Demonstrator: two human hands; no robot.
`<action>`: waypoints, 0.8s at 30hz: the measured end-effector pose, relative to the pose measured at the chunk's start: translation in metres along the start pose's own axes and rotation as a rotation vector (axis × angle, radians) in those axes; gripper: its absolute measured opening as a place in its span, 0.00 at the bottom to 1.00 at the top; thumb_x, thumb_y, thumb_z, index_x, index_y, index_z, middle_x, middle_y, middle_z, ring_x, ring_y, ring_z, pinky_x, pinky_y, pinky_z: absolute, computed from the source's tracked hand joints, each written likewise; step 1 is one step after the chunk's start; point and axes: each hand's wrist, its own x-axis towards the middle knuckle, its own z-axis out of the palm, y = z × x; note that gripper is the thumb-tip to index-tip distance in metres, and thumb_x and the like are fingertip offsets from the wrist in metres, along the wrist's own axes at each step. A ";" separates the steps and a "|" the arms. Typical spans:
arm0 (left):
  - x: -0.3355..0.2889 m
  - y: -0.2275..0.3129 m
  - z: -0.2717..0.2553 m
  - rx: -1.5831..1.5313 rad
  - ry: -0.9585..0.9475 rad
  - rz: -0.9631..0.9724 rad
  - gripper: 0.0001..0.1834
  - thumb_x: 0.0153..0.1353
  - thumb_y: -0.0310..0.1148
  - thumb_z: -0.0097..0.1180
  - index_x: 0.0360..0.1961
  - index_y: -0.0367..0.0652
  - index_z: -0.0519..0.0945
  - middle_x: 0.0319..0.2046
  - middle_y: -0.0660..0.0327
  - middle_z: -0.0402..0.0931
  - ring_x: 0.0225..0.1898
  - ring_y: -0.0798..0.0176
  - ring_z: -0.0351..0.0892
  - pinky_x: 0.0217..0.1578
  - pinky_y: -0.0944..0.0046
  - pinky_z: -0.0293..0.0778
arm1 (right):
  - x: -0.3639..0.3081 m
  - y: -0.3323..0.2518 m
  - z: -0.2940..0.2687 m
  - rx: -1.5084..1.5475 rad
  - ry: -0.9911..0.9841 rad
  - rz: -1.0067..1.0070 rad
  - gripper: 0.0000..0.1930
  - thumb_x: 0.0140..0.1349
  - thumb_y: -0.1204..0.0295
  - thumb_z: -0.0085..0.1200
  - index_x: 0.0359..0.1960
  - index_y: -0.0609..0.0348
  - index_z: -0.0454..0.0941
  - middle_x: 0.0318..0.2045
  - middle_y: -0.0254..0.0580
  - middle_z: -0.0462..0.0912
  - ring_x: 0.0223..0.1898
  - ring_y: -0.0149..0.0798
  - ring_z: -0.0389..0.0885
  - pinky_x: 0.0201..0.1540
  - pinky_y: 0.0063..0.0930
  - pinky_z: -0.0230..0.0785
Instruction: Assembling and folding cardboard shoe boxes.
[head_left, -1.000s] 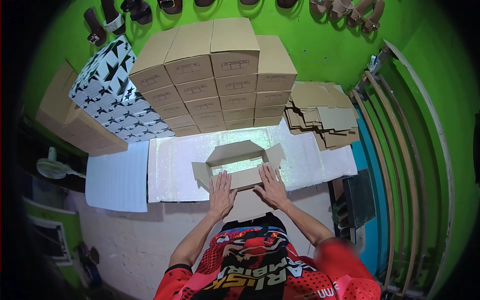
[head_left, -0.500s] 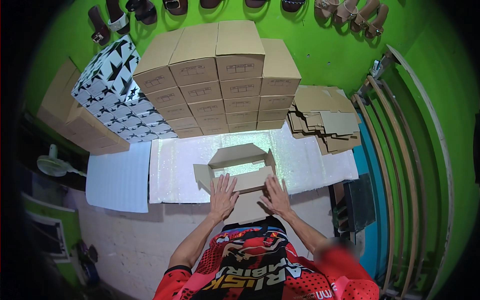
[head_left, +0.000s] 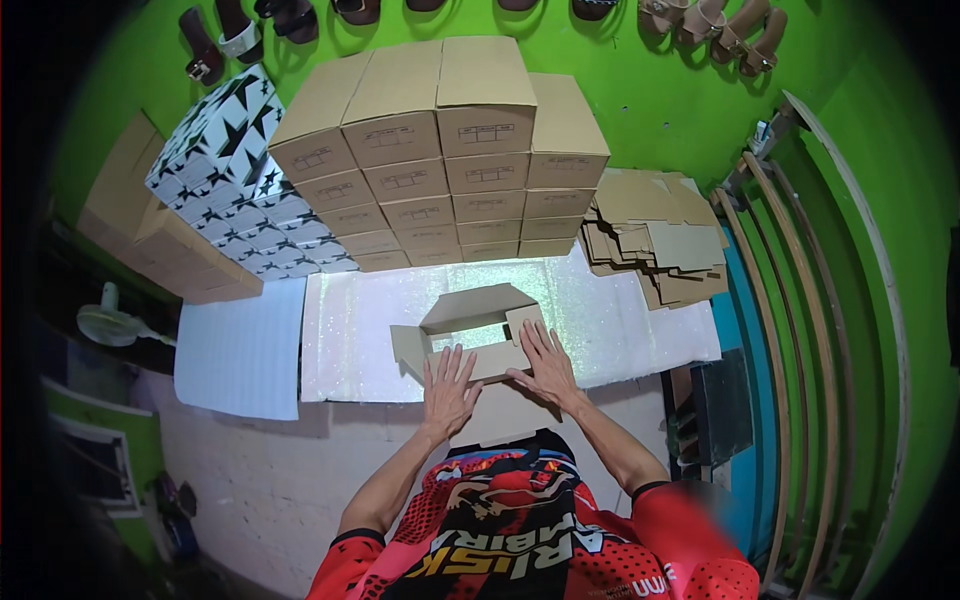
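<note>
Standing at the far left, the star-patterned boxes (head_left: 225, 150) rise behind a white foam sheet (head_left: 240, 345), with the stacked brown boxes (head_left: 410, 140) next along. In front of these, an open cardboard box (head_left: 485, 363) sits between the two hands at the near edge of the shiny-covered bench (head_left: 640, 335). Its left end flap (head_left: 406, 350) juts outward, just as it did a second ago. The left hand (head_left: 452, 393) lies palm down on the left part of the near wall, its fingers a little apart and pinching nothing visible. Below, a long near panel (head_left: 500, 412) reaches toward the person. At the other end comes the change: the right end flap (head_left: 522, 319), sticking outward a second ago and upright half a second ago, now leans inward over the opening. The right hand (head_left: 547, 372) is against that corner, fingers spread, thumb low by the near wall; whether the thumb grips any edge I cannot tell. This seems to put the right end's folding ahead of the left's. Farther right lie flattened cardboard pieces (head_left: 685, 245).
</note>
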 end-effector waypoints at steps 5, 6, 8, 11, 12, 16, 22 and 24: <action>-0.003 -0.001 0.000 -0.028 0.011 0.001 0.38 0.75 0.54 0.50 0.82 0.58 0.59 0.83 0.53 0.49 0.83 0.48 0.45 0.78 0.31 0.36 | -0.005 0.002 0.008 0.017 0.005 -0.006 0.50 0.71 0.36 0.48 0.79 0.67 0.55 0.81 0.57 0.54 0.82 0.57 0.49 0.83 0.52 0.42; -0.005 -0.001 -0.002 -0.071 0.011 0.032 0.37 0.75 0.52 0.51 0.81 0.56 0.60 0.82 0.50 0.49 0.83 0.45 0.45 0.78 0.29 0.36 | -0.006 0.004 0.008 0.010 0.006 -0.006 0.50 0.71 0.36 0.48 0.79 0.67 0.55 0.81 0.57 0.54 0.82 0.57 0.49 0.83 0.52 0.42; -0.024 -0.011 0.011 -0.141 0.013 0.066 0.36 0.75 0.50 0.52 0.80 0.53 0.62 0.82 0.47 0.49 0.83 0.42 0.45 0.77 0.26 0.34 | -0.004 0.003 0.005 0.017 0.001 0.002 0.50 0.71 0.35 0.47 0.79 0.66 0.55 0.81 0.56 0.54 0.82 0.57 0.49 0.83 0.52 0.41; -0.058 -0.020 0.031 -0.233 0.320 -0.012 0.45 0.74 0.49 0.54 0.82 0.40 0.49 0.81 0.39 0.45 0.84 0.38 0.37 0.75 0.22 0.26 | -0.003 0.002 0.002 0.034 -0.011 -0.005 0.50 0.71 0.35 0.48 0.79 0.66 0.55 0.81 0.56 0.54 0.82 0.57 0.49 0.83 0.51 0.41; -0.062 -0.021 0.031 -0.305 0.303 -0.171 0.51 0.73 0.51 0.55 0.82 0.35 0.42 0.82 0.36 0.40 0.84 0.38 0.32 0.76 0.26 0.23 | -0.003 0.002 0.002 0.037 -0.010 0.000 0.50 0.71 0.35 0.48 0.79 0.66 0.55 0.81 0.56 0.54 0.82 0.57 0.49 0.83 0.51 0.41; -0.045 -0.033 0.019 -0.391 0.346 -0.274 0.53 0.73 0.55 0.53 0.82 0.34 0.42 0.83 0.38 0.38 0.84 0.39 0.32 0.78 0.31 0.23 | -0.002 0.000 0.002 0.048 -0.012 -0.003 0.50 0.71 0.35 0.49 0.79 0.66 0.56 0.81 0.56 0.54 0.82 0.58 0.49 0.83 0.52 0.41; -0.007 -0.025 0.000 -0.164 0.006 -0.064 0.50 0.73 0.60 0.51 0.82 0.38 0.49 0.83 0.48 0.46 0.84 0.47 0.41 0.81 0.37 0.30 | -0.004 -0.001 0.005 0.035 -0.005 0.015 0.50 0.71 0.36 0.50 0.79 0.67 0.55 0.81 0.57 0.53 0.82 0.59 0.49 0.83 0.53 0.41; -0.003 -0.027 -0.001 -0.117 0.007 -0.031 0.49 0.73 0.60 0.50 0.82 0.39 0.50 0.83 0.48 0.47 0.84 0.48 0.41 0.81 0.38 0.30 | -0.005 -0.002 0.006 0.054 0.017 0.037 0.50 0.71 0.36 0.50 0.79 0.68 0.54 0.81 0.58 0.52 0.82 0.59 0.49 0.83 0.53 0.41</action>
